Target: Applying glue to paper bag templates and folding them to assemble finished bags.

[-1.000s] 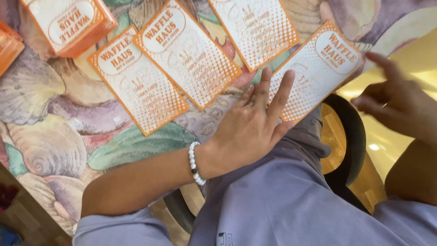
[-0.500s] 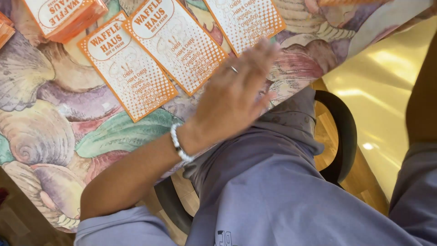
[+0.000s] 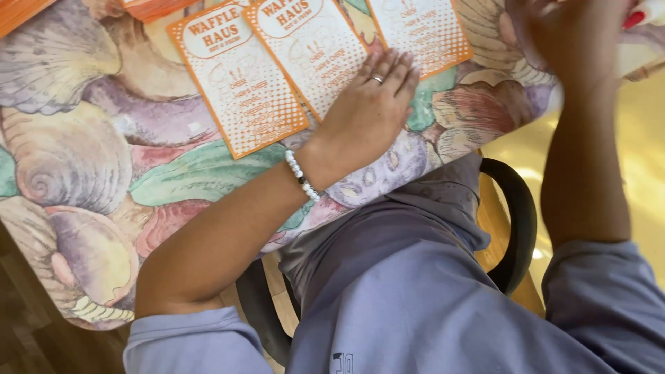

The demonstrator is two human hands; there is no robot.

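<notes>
Where the table (image 3: 90, 159) shows its painted shells, three orange and white cards in a row. No bowl, box or cup in sight, so nothing held inside anything.

Left hand (image 3: 367, 111) flat on the table, palm down, fingers (image 3: 395, 69) straight and close together. Not squeezed shut, not gripping. Fingertips resting on the lower edge of the middle card (image 3: 312, 48) and reaching toward the right card (image 3: 422, 31). A thin ring (image 3: 378, 79) on one finger. A white bead bracelet (image 3: 302, 176) around the wrist. Bare forearm stretching back to a grey-purple sleeve (image 3: 187, 343).

Right hand (image 3: 568, 34) up high at the top right, blurry, over the table's far corner. Something small with a red tip (image 3: 634, 19) just beside it. Hard to see the fingers, so cannot tell whether holding or loose. Right arm pointing straight up the picture, with another grey-purple sleeve low on the right.

Left card (image 3: 235, 83) lying free on the table, touched by no hand, its edge tucked just beside the middle card. All three cards flat, tilted a little, with orange borders, tiny orange dots and a white patch at the top. Right card partly cut off at the top.

More orange things (image 3: 21, 10) peeking in at the top left corner. Round black chair (image 3: 516, 215) under the lap, yellow floor (image 3: 644, 138) on the right.
</notes>
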